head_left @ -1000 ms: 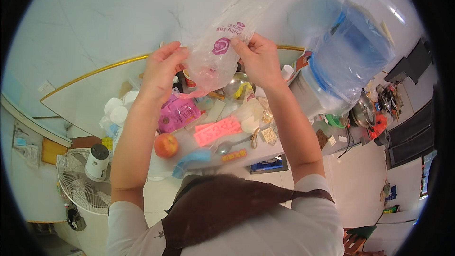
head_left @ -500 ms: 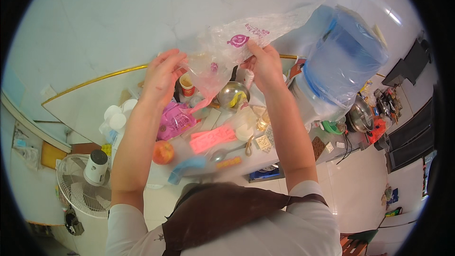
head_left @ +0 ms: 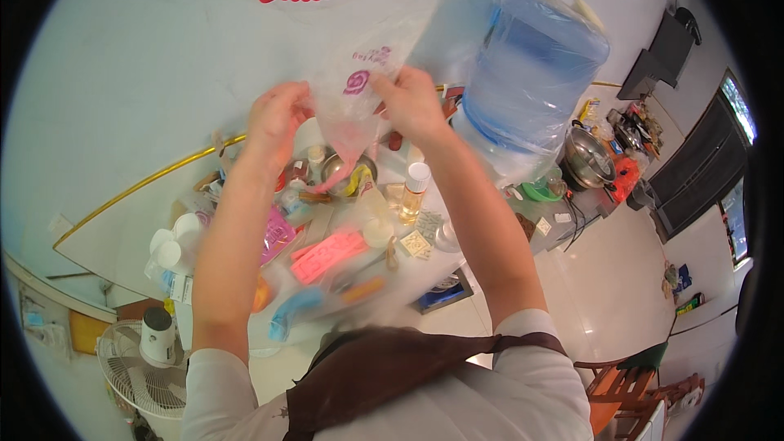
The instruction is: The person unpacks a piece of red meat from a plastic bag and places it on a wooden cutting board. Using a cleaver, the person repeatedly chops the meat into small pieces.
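Crinkled clear plastic bag, pinched by left hand, right hand, contents unclear

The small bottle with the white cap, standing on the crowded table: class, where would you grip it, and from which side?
Grip the small bottle around its white cap and neck, probably coming straight down from above. It stands upright with clutter close around its base, and the right hand and left hand, holding the clear plastic bag, are above the table.

Single head-worn fisheye, looks steeply down and forward from above the person's chest. Forearms enter from the lower edge, cluttered bench close below, floor further off at right (edges bend near the rim). No second view.
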Demonstrator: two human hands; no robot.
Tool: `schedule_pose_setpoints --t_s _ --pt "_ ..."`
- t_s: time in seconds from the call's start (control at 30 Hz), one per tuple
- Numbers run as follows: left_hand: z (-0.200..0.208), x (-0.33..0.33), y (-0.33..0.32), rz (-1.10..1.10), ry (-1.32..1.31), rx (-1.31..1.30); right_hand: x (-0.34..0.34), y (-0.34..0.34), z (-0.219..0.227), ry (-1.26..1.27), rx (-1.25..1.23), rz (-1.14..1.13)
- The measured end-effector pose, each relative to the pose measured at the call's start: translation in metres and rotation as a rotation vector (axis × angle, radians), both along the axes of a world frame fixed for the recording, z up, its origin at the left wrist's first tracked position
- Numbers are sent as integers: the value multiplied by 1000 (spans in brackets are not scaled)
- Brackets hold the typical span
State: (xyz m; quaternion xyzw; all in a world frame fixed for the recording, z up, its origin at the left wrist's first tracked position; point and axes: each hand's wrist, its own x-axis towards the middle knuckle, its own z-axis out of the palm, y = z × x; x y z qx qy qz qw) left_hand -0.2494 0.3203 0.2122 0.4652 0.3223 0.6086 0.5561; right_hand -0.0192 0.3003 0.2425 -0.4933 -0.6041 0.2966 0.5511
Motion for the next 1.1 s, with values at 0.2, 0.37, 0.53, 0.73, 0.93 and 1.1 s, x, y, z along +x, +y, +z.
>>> schedule_pose_setpoints --t_s 0.2,0.37,0.53,0.73,0.93,1.1 --pt "-25 3 32 40 -73 -72 -19 31 -28 -155 202 -33" --pt "-37 2 65 78 70 -142 -10 34 -1 195 136 -168" --pt "-23 17 49 145 1010 100 26 -34 6 364 -32 -42" --pt "12 64 -69 -307 484 545 79 -144 -37 707 -131 -9" --pt "-23 181 -182 -420 535 615 124 -284 -97 1097 177 93" --pt "-82 282 -254 -576 517 577 161 -389 -149 689 107 -556"
